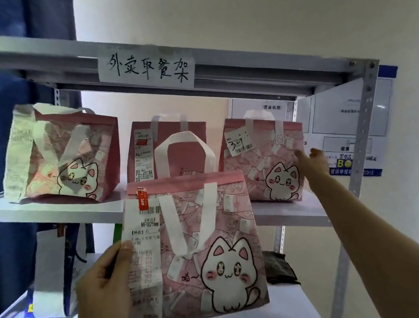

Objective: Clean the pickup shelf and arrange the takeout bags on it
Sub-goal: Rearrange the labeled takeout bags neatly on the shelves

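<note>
Several pink takeout bags with a white cat print are in view. My left hand (pixel 105 287) grips the left edge of the nearest bag (pixel 211 247), thumb on its long receipt, holding it up in front of the shelf. On the white shelf board (pixel 56 210) stand three more: a tilted left bag (pixel 69 156), a middle bag (pixel 177 151) turned backward, and a right bag (pixel 261 159) labelled 324. My right hand (pixel 312 162) reaches to the right bag's right side, fingers straight against it.
A handwritten paper sign (pixel 146 66) is taped to the upper shelf beam. The perforated metal post (pixel 363 130) stands at the right. On the lower shelf sit a blue-and-white bag (pixel 53 271) at left and a dark cloth (pixel 280 266) at right. Posters hang on the wall behind.
</note>
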